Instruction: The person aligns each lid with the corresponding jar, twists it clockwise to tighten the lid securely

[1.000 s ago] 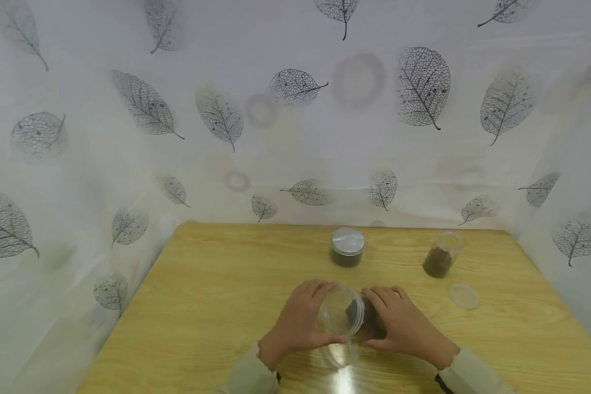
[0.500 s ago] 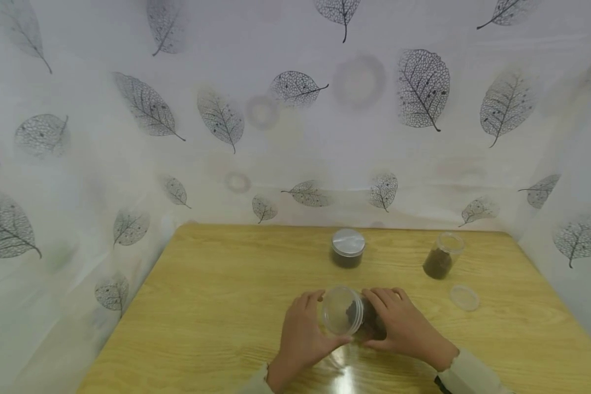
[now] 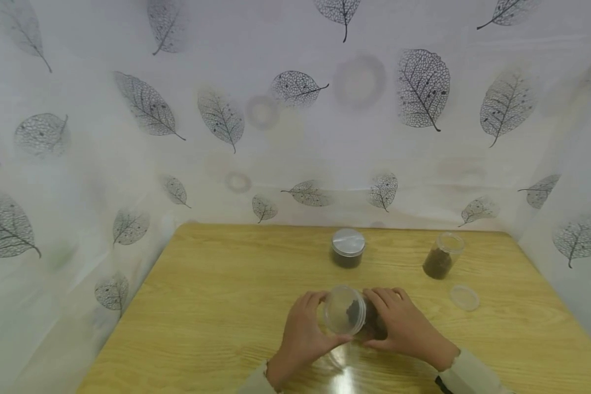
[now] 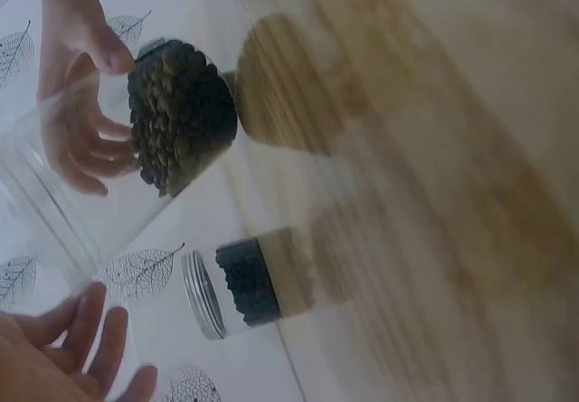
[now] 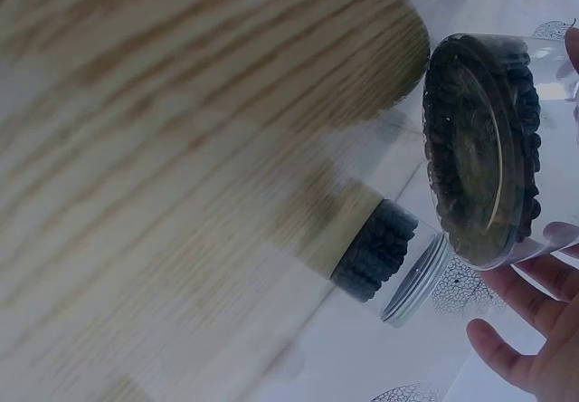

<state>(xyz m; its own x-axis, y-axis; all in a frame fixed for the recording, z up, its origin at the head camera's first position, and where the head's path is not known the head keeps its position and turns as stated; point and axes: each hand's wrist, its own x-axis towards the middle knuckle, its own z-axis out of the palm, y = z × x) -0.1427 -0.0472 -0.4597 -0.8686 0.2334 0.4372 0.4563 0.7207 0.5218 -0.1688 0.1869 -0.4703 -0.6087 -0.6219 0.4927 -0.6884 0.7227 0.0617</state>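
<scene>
A clear jar [image 3: 342,323] with a threaded neck leans to the left at the table's near middle, dark beans that look like coffee beans [image 4: 181,112] heaped in its base. Around its mouth end, my left hand [image 3: 302,331] holds the rim between thumb and fingers. My right hand [image 3: 404,325] grips the body near the base, the thumb on the near side and the fingers over the far side. Part of the jar's underside [image 5: 466,148] shows in the right wrist view, with the low edge close over the tabletop.
Behind stands a jar with a silver lid [image 3: 348,243] and dark contents. At the back right is an uncovered clear jar [image 3: 440,260], partly filled with dark contents, with a clear lid [image 3: 464,297] lying nearby. A leaf-patterned curtain [image 3: 295,142] borders the wooden table [image 3: 216,295].
My left hand has turned and slid slightly toward me around the rim, its fingertips drawing back from the far side. The jar and right hand have barely moved.
</scene>
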